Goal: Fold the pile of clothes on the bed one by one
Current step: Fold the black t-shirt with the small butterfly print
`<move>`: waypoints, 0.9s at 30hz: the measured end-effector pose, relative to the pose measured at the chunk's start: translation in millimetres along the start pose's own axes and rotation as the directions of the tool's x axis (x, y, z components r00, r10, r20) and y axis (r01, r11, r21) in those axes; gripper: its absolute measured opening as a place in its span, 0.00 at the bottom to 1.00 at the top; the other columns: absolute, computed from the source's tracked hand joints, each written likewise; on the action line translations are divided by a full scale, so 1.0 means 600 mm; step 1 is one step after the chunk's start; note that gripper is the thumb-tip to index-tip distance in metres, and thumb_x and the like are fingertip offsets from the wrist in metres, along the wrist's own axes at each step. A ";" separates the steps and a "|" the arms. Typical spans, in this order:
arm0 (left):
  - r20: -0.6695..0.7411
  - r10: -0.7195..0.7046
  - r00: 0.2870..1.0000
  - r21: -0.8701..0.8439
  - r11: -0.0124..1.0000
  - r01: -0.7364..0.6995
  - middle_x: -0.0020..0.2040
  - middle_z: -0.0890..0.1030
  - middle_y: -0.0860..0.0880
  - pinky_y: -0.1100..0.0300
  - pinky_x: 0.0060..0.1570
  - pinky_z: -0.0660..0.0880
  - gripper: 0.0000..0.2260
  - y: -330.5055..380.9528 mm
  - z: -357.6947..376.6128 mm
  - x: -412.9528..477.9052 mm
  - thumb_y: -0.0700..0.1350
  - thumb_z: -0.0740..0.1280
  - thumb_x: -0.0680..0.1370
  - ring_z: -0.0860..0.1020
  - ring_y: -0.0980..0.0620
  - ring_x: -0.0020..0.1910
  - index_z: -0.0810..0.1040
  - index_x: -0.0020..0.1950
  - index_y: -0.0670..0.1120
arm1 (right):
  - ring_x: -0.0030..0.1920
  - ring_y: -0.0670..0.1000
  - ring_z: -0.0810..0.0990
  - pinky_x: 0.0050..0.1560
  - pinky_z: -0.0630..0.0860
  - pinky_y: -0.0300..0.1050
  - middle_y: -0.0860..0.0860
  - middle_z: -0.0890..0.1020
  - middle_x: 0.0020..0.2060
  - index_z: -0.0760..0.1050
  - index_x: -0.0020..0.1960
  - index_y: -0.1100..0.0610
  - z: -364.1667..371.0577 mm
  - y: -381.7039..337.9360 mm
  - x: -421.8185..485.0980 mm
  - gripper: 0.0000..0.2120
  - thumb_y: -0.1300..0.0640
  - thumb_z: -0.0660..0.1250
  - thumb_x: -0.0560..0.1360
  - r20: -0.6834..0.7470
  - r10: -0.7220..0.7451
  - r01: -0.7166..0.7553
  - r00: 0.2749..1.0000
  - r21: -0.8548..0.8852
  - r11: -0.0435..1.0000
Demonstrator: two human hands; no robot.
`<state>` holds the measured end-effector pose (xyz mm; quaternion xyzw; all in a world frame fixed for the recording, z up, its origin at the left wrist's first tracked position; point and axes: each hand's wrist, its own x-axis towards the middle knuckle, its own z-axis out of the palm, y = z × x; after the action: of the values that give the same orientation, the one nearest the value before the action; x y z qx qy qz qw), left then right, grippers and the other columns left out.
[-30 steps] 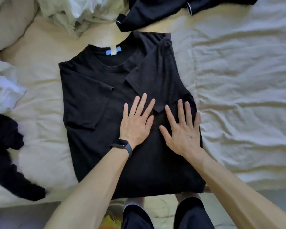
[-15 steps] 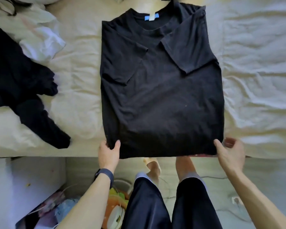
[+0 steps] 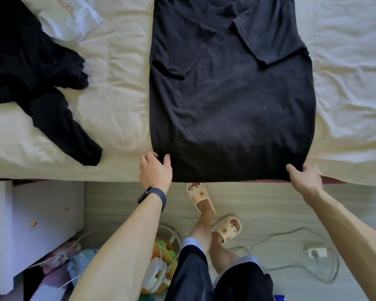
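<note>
A black T-shirt [image 3: 230,101] lies flat on the cream bed sheet [image 3: 117,68], both sleeves folded inward over its body. Its hem hangs at the bed's near edge. My left hand [image 3: 155,170] pinches the hem's left corner, thumb on top of the cloth. My right hand [image 3: 304,174] grips the hem's right corner, fingers tucked beneath. The shirt's collar is cut off by the top of the view.
Another black garment [image 3: 37,77] sprawls on the bed at the left, beside a white garment [image 3: 72,20]. Below the bed edge are my legs in beige slippers [image 3: 201,197], a power strip [image 3: 316,252] with cable, and floor clutter [image 3: 161,266].
My hands left the shirt's middle, where they pressed flat, and moved down to take hold of the two hem corners. The view tilted down toward the floor.
</note>
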<state>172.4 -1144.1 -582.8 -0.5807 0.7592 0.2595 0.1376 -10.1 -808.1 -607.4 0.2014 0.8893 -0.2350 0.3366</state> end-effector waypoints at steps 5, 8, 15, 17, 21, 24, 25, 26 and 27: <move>0.044 0.045 0.998 -0.037 0.998 -0.043 0.59 0.75 0.44 0.48 0.55 0.73 0.12 -0.017 0.008 0.018 0.53 0.62 0.82 0.76 0.39 0.55 0.77 0.55 0.45 | 0.60 0.62 0.78 0.54 0.69 0.46 0.58 0.82 0.59 0.77 0.66 0.56 0.004 0.009 -0.011 0.18 0.47 0.62 0.82 -0.040 -0.029 0.031 0.999 0.043 0.999; 0.043 0.115 0.992 -0.137 0.985 -0.108 0.51 0.78 0.48 0.55 0.49 0.70 0.10 -0.039 -0.002 0.021 0.53 0.64 0.82 0.76 0.43 0.51 0.77 0.50 0.47 | 0.51 0.57 0.75 0.52 0.67 0.45 0.55 0.80 0.51 0.79 0.61 0.57 -0.007 0.018 -0.022 0.16 0.48 0.61 0.82 -0.076 -0.032 0.040 0.997 0.100 0.994; 0.086 0.040 0.995 -0.504 0.864 0.009 0.46 0.84 0.54 0.52 0.52 0.76 0.09 -0.113 -0.049 0.016 0.49 0.64 0.83 0.83 0.49 0.51 0.72 0.44 0.51 | 0.55 0.61 0.81 0.61 0.78 0.62 0.53 0.83 0.49 0.80 0.52 0.50 -0.040 0.055 -0.036 0.09 0.48 0.63 0.81 -0.121 -0.073 0.102 0.990 0.261 0.960; 0.148 0.041 0.988 -0.442 0.897 0.029 0.48 0.84 0.53 0.52 0.54 0.76 0.08 -0.129 -0.062 0.025 0.49 0.62 0.84 0.83 0.50 0.54 0.73 0.46 0.49 | 0.51 0.57 0.82 0.60 0.80 0.61 0.53 0.83 0.49 0.80 0.49 0.51 -0.043 0.058 -0.030 0.09 0.47 0.65 0.81 -0.102 -0.069 0.097 0.992 0.305 0.947; 0.139 0.126 0.982 -0.269 0.959 -0.085 0.48 0.83 0.52 0.55 0.50 0.72 0.11 -0.114 -0.055 0.022 0.54 0.67 0.81 0.80 0.49 0.51 0.79 0.50 0.47 | 0.44 0.47 0.80 0.57 0.82 0.57 0.46 0.82 0.45 0.79 0.52 0.51 -0.037 0.062 -0.020 0.06 0.50 0.69 0.79 -0.023 -0.076 0.079 0.997 0.341 0.937; 0.140 0.128 0.982 -0.239 0.967 -0.092 0.50 0.83 0.53 0.57 0.51 0.73 0.14 -0.062 -0.025 -0.003 0.58 0.69 0.78 0.79 0.50 0.52 0.81 0.55 0.49 | 0.45 0.50 0.81 0.59 0.81 0.59 0.43 0.82 0.44 0.78 0.54 0.49 -0.026 0.065 -0.020 0.07 0.50 0.70 0.78 -0.003 -0.073 0.070 0.997 0.302 0.951; 0.160 0.109 0.981 -0.188 0.979 -0.078 0.53 0.83 0.51 0.56 0.53 0.74 0.17 -0.047 -0.013 -0.010 0.59 0.69 0.78 0.79 0.48 0.55 0.80 0.58 0.49 | 0.48 0.53 0.83 0.61 0.80 0.61 0.44 0.82 0.45 0.78 0.54 0.49 -0.021 0.066 -0.020 0.07 0.49 0.70 0.78 0.004 -0.065 0.061 0.998 0.292 0.955; 0.172 0.081 0.982 -0.114 0.992 -0.062 0.56 0.82 0.50 0.55 0.54 0.74 0.19 -0.035 -0.002 -0.016 0.60 0.68 0.78 0.79 0.45 0.58 0.79 0.61 0.48 | 0.51 0.56 0.83 0.62 0.78 0.62 0.47 0.83 0.46 0.77 0.53 0.49 -0.017 0.067 -0.020 0.07 0.49 0.69 0.78 0.006 -0.056 0.052 0.998 0.282 0.958; 0.168 0.049 0.985 -0.041 0.998 -0.042 0.58 0.81 0.47 0.53 0.55 0.74 0.20 -0.026 0.008 -0.020 0.60 0.67 0.78 0.78 0.42 0.59 0.78 0.62 0.47 | 0.55 0.58 0.83 0.63 0.77 0.63 0.50 0.84 0.49 0.77 0.53 0.49 -0.013 0.068 -0.020 0.06 0.49 0.69 0.78 0.007 -0.048 0.045 0.999 0.271 0.962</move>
<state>190.3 -1134.7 -584.3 -0.5416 0.7529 0.3252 0.1846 15.2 -773.4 -605.6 0.2230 0.8511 -0.3636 0.3061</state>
